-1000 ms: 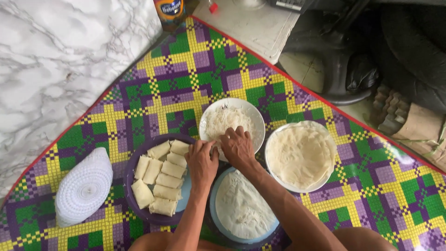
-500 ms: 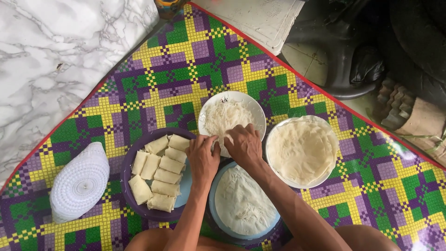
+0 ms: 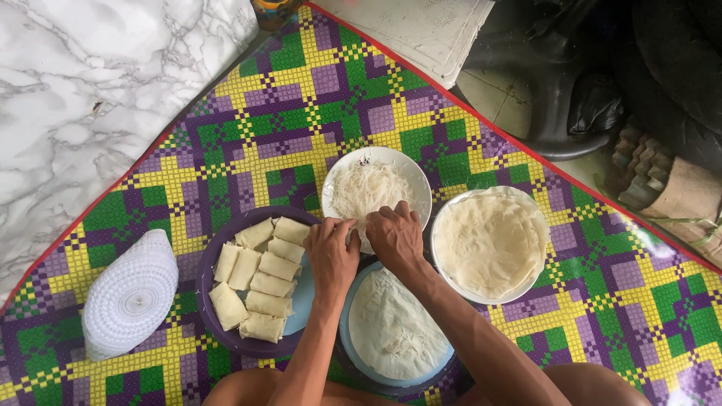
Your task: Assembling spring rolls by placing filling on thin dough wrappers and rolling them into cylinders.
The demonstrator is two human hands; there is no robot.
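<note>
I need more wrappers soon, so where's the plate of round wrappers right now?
In the head view, the plate of round wrappers sits on the woven mat, to the right of the noodle plate and just beyond the right hand.

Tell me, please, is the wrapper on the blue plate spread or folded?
Spread: the wrapper lies flat and round across the blue plate.

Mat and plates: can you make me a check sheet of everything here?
Surface: checked mat, red edge.
Job's things: white plate of noodles; purple plate of rolls; blue plate with a wrapper; plate of wrappers.
Clutter: white cap.
Grippers: left hand and right hand side by side at the noodles; what they pinch is hidden.
Cables: nothing seen.
Surroundings: marble floor, dark seat base.
</note>
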